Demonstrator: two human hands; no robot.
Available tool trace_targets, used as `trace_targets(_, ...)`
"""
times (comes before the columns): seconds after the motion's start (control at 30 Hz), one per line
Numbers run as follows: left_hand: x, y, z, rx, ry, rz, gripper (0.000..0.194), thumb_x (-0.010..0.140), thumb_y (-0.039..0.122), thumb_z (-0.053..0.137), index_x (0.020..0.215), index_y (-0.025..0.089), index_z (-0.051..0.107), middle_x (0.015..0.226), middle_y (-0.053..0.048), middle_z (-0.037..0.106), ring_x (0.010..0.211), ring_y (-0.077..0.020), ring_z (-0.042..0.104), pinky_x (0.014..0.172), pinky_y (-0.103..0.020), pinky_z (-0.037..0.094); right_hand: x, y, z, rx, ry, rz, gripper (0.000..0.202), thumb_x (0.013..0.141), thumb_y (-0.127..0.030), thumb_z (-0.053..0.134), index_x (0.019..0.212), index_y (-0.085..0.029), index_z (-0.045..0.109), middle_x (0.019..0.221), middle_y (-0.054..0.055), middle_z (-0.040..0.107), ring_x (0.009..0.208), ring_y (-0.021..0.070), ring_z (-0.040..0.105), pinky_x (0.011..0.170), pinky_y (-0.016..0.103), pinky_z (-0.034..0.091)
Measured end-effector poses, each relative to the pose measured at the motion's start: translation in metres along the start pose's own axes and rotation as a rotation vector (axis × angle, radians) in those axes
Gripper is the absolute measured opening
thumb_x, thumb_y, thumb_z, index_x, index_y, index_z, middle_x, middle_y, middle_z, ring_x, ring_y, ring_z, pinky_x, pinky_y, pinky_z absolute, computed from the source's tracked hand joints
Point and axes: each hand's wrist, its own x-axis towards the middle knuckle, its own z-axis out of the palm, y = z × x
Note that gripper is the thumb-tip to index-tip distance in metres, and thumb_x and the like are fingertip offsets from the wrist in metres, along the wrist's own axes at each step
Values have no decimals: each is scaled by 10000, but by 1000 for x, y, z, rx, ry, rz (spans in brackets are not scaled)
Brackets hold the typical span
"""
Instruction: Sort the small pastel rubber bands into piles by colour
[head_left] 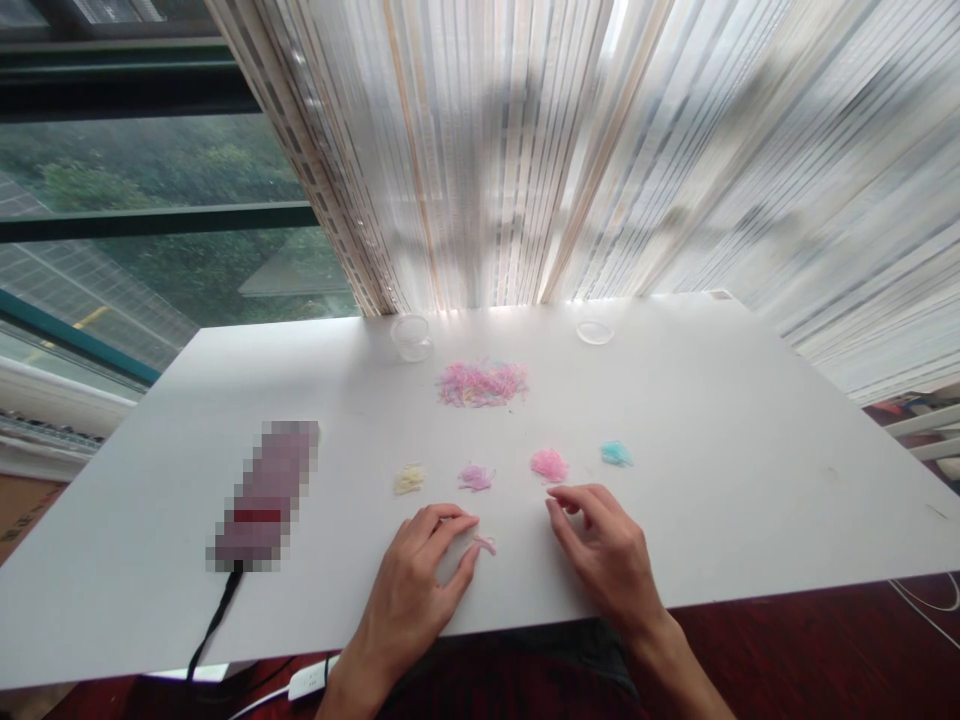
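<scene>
Four small piles lie in a row on the white table: yellow (409, 479), purple (475, 477), pink (549, 465) and turquoise (616, 453). Behind them spreads a larger pile of mixed pink, purple and bluish strands (484, 384). My left hand (421, 572) is below the purple and yellow piles, its thumb and fingertips around the end of a few pinkish strands (486, 544). Just below the pink pile is my right hand (604, 545), its thumb and index finger a little apart with nothing seen between them.
A clear round container (412, 338) and a clear lid (595, 332) stand near the white table's (712, 450) back edge by the curtain. A blurred-out purplish object (266, 495) with a black cord lies at left.
</scene>
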Motion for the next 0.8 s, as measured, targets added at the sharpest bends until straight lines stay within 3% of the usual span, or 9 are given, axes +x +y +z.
trace_targets(0.1, -2, -1, 2, -4, 35, -4, 182, 971, 230, 638, 1120, 231, 742, 1073, -84, 725, 894, -231, 715, 776, -360, 620, 9, 12, -8, -93, 68, 62, 206, 1016, -369, 583, 1009, -229, 734, 860, 65, 704, 727, 210, 649, 671, 344, 556)
trace_targets(0.27, -3, -2, 3, -5, 59, -13, 163, 976, 240, 640, 1103, 236, 743, 1067, -71, 724, 800, -203, 698, 757, -353, 611, 17, 22, -11, -140, 31, 72, 251, 993, -434, 613, 1003, -220, 744, 888, 72, 698, 744, 215, 647, 692, 351, 561)
trace_targets(0.57, -2, -2, 3, -36, 56, -39, 145, 979, 256, 642, 1078, 239, 747, 1060, -66, 725, 714, -173, 675, 708, -325, 609, 25, 20, 0, -161, 47, 71, 347, 1023, -462, 539, 892, -214, 743, 826, 72, 685, 722, 216, 632, 696, 354, 543)
trace_targets(0.8, -2, -2, 3, -39, 50, -36, 142, 988, 244, 638, 1095, 236, 731, 1067, -68, 721, 722, -172, 668, 708, -324, 598, 27, 10, -6, -69, 48, 155, 292, 985, -453, 607, 855, -225, 737, 796, 55, 709, 663, 200, 596, 663, 344, 511)
